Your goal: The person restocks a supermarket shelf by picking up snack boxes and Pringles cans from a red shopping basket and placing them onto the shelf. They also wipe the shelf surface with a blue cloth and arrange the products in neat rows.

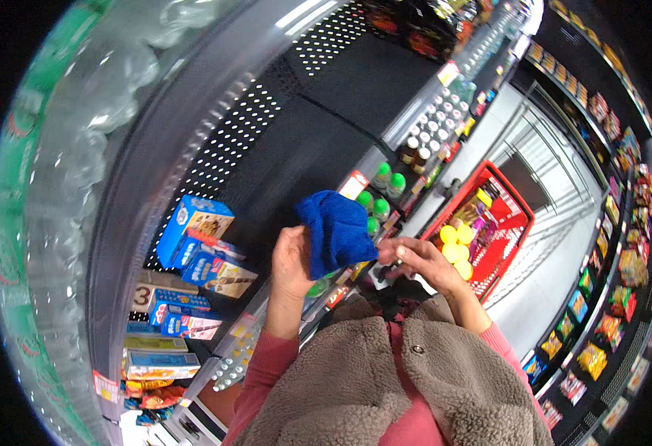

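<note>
A blue cloth (337, 234), folded and creased, is held up in front of my chest. My left hand (292, 259) grips it from the left side, the fingers hidden behind the fabric. At its lower right corner, my right hand (423, 261) pinches the edge between thumb and fingers. Behind the cloth runs a dark shelf (303, 145) with a bare black surface and a perforated back panel. Green-capped bottles (381, 209) stand on a lower level just beyond the cloth, partly covered by it.
Boxed snacks (209, 251) stand on the shelf at left. A red shopping basket (504, 267) holding yellow round items and packets is on the right, over the pale floor (518, 287). Packaged snacks (593, 359) fill the opposite shelves. White-capped bottles (437, 122) are farther along.
</note>
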Motion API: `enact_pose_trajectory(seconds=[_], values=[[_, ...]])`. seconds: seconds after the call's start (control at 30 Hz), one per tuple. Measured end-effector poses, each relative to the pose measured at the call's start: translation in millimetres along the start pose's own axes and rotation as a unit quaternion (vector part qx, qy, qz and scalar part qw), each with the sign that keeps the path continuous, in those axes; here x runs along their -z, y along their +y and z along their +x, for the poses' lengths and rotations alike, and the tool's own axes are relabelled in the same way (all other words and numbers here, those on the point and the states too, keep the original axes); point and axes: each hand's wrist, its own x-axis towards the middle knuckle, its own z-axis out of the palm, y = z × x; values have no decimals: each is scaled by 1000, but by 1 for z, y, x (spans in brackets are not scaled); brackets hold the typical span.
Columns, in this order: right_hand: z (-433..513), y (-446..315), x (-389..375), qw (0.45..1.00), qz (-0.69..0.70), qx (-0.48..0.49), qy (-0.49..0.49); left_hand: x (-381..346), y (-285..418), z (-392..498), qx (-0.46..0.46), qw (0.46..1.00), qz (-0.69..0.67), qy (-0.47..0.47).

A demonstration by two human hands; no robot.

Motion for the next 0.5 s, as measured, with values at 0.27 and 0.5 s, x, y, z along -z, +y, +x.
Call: enact_pose_trajectory(seconds=[0.27,0.5], values=[[1,29,-9,974,196,-31,110,-38,-58,8,103,990,102,-6],[-32,78,8,945,242,-54,215,42,-118,38,280,949,139,43]])
